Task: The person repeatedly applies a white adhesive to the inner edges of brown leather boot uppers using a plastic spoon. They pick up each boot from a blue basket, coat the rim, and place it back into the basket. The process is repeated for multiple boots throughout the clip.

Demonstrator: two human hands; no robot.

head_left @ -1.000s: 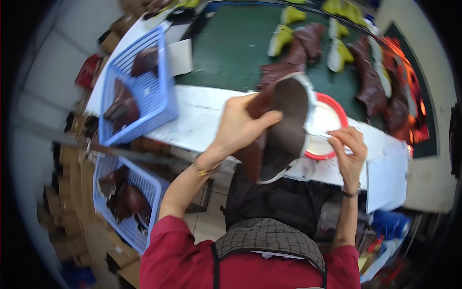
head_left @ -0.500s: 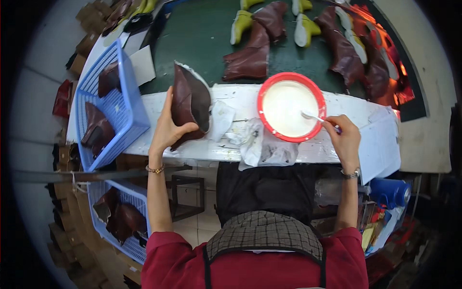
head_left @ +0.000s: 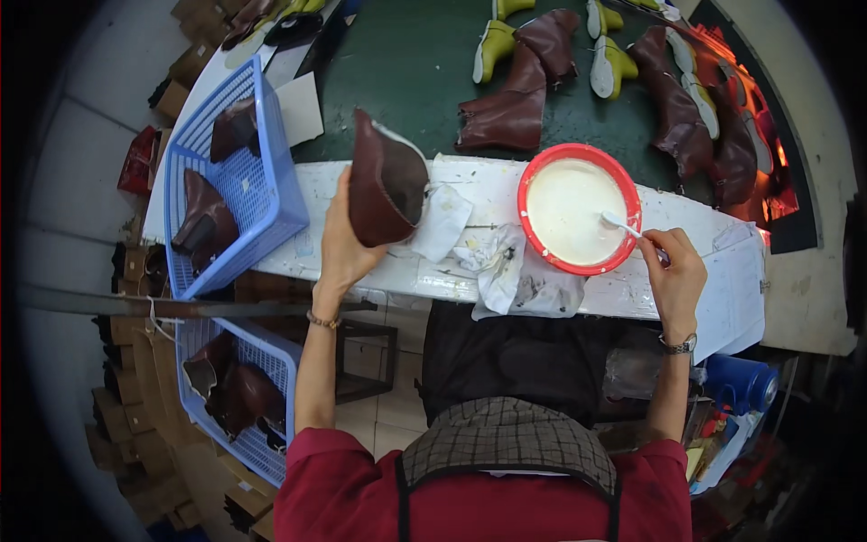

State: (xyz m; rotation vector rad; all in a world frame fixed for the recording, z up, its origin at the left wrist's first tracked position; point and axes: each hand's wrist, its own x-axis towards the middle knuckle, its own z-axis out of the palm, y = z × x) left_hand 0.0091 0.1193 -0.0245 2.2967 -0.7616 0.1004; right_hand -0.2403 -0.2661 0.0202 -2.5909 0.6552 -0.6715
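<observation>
A brown leather boot upper (head_left: 384,185) is gripped in my left hand (head_left: 343,248), tilted so that its open, dark-lined end shows. It is held above the white bench, left of a crumpled white cloth (head_left: 442,221). My right hand (head_left: 677,271) pinches the handle of a small white brush (head_left: 623,222). The brush head rests at the right side of a red-rimmed bowl (head_left: 533,230), over the creamy white liquid (head_left: 576,210) that fills it; whether the tip is dipped I cannot tell.
A blue plastic basket (head_left: 287,199) with leather pieces stands on the left, with another basket (head_left: 293,361) below it. Leather uppers (head_left: 506,108) and yellow-green boot forms (head_left: 612,68) lie on the dark green surface beyond. Papers (head_left: 727,298) are at the right; stained wipes (head_left: 533,285) lie before the bowl.
The whole view has shifted, with things now further right. My left hand has turned the boot upper, so its opening shows more. The brush is still at the bowl's right side.
</observation>
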